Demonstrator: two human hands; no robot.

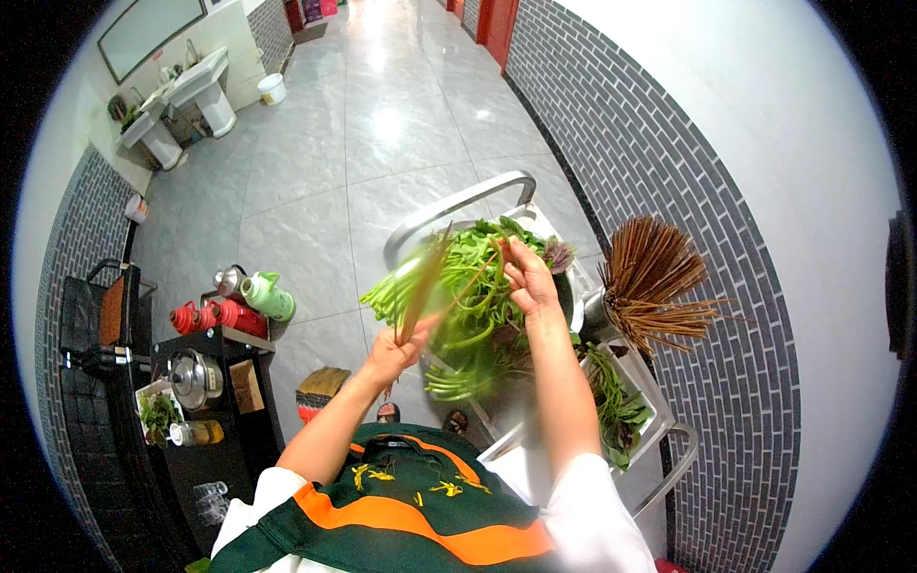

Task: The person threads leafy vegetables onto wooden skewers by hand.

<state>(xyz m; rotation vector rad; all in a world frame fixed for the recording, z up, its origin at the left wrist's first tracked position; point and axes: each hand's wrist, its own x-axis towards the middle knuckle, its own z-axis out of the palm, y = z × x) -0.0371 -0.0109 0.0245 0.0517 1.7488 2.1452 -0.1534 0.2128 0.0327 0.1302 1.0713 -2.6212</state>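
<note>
Closed fingers of my left hand (394, 355) grip a long, thin brownish-green blade-like thing (425, 286), blurred by motion and pointing up. To the right, my right hand (528, 277) is pinched on a thin stem (487, 267) above the greens. Beneath and between both hands lies a big heap of leafy green vegetables (470, 325) with pale green stalks, partly blurred. It rests on a cart (516, 441) with a curved metal handle (458, 202). More leafy greens (619, 406) sit in a white tray at the cart's right side.
A metal container of brown sticks (659, 282) stands right of the greens by the brick wall (755, 382). At left, a black cabinet (234, 454) holds a steel pot (196, 379), a glass jar and red thermoses (218, 317). A green thermos (268, 297) stands beside them.
</note>
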